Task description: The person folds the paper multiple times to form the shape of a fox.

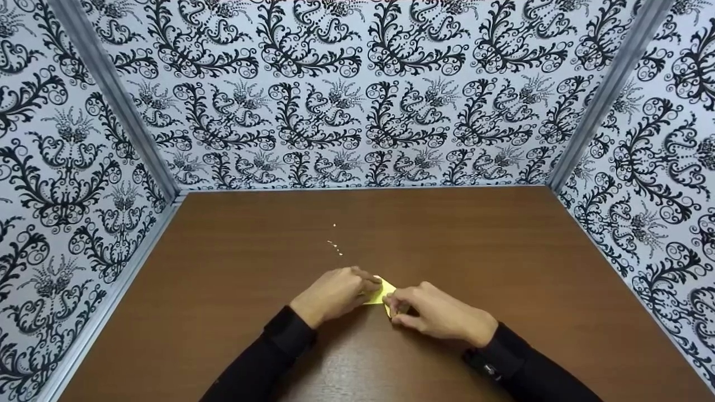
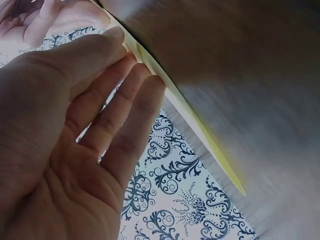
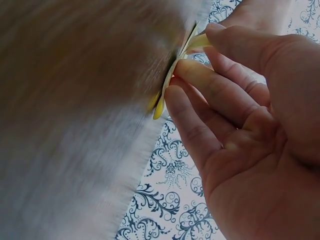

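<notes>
A small folded piece of yellow paper [image 1: 385,291] lies on the brown table, between the two hands. My left hand [image 1: 342,291] rests its fingertips on the paper's left part. In the left wrist view those fingers are nearly straight, and a long thin edge of the paper [image 2: 212,145] runs past them. At the paper's right end, my right hand [image 1: 441,312] pinches it with curled fingers and thumb. The right wrist view has a raised yellow flap [image 3: 199,42] at the thumb tip, while other fingertips meet the paper lower down. Fingers cover part of the sheet.
Several tiny white specks [image 1: 335,246] are scattered on the wooden table [image 1: 475,234] beyond the left hand. Black-and-white patterned walls [image 1: 335,111] enclose the back and both sides, with grey strips [image 1: 120,95] at the corners.
</notes>
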The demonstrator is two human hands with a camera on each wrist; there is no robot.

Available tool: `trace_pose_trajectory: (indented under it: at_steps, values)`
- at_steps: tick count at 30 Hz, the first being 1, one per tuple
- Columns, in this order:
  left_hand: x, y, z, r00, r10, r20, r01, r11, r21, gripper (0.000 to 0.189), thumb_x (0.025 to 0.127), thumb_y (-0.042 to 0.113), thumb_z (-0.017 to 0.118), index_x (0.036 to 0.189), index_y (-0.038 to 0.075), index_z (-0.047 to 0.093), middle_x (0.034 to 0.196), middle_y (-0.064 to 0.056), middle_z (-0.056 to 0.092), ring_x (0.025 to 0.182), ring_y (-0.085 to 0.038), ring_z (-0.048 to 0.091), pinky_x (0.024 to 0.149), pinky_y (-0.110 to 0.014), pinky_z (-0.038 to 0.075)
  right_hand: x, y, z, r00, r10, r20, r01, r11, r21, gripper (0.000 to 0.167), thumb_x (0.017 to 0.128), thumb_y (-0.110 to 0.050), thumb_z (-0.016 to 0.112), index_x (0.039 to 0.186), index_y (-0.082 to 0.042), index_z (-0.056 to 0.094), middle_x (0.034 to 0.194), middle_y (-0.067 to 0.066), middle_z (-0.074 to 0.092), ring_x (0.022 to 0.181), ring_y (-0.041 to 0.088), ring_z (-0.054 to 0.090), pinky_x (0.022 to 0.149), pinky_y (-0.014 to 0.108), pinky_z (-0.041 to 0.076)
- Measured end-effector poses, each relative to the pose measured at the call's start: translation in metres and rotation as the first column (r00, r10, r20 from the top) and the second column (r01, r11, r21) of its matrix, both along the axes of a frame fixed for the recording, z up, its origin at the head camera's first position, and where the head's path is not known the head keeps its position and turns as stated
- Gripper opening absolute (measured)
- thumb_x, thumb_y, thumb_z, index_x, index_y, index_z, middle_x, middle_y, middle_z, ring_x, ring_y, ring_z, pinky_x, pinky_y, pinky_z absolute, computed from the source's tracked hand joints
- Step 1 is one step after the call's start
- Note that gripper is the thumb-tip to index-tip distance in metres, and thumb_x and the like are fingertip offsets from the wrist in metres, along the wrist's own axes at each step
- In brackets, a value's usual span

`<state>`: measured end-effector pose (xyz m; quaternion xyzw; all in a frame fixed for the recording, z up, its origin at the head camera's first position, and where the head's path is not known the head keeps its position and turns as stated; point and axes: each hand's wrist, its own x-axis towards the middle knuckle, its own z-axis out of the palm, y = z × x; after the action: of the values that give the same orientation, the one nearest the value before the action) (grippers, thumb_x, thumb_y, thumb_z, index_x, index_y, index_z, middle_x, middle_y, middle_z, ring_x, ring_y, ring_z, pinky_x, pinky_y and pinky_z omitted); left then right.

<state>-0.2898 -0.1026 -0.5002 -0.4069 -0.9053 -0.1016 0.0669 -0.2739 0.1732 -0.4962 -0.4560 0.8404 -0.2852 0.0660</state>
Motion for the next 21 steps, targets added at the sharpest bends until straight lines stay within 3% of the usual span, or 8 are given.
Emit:
trace_pose_trajectory:
  at_steps: [12, 21]
  values:
    - [0.0023, 0.0016, 0.0002, 0.994, -0.028, -0.108, 0.022, 0.998, -0.057, 0.017, 0.115, 0.019, 0.076, 0.126, 0.018, 0.089, 0.141, -0.003, 0.085, 0.123, -0.022, 0.081, 0.099, -0.036, 0.07, 0.0009, 0.0001, -0.0013, 0.999, 0.041, -0.015, -0.041, 0.999, -0.027, 0.005, 0.108, -0.007, 0.083, 0.109, -0.01, 0.08, 0.1, -0.001, 0.085, 0.087, 0.001, 0.073, 0.078, 0.039, 0.071]
    - [-0.0009, 0.0057, -0.0013, 0.996, 0.0, -0.09, -0.004, 0.999, -0.043, 0.009, 0.111, 0.02, 0.082, 0.108, 0.018, 0.091, 0.137, 0.001, 0.086, 0.121, -0.02, 0.082, 0.097, -0.035, 0.071, -0.001, 0.0014, -0.0006, 0.998, 0.059, -0.035, -0.06, 0.998, -0.02, 0.007, 0.109, -0.017, 0.084, 0.113, -0.011, 0.081, 0.104, -0.003, 0.082, 0.091, -0.002, 0.07, 0.08, 0.039, 0.071]
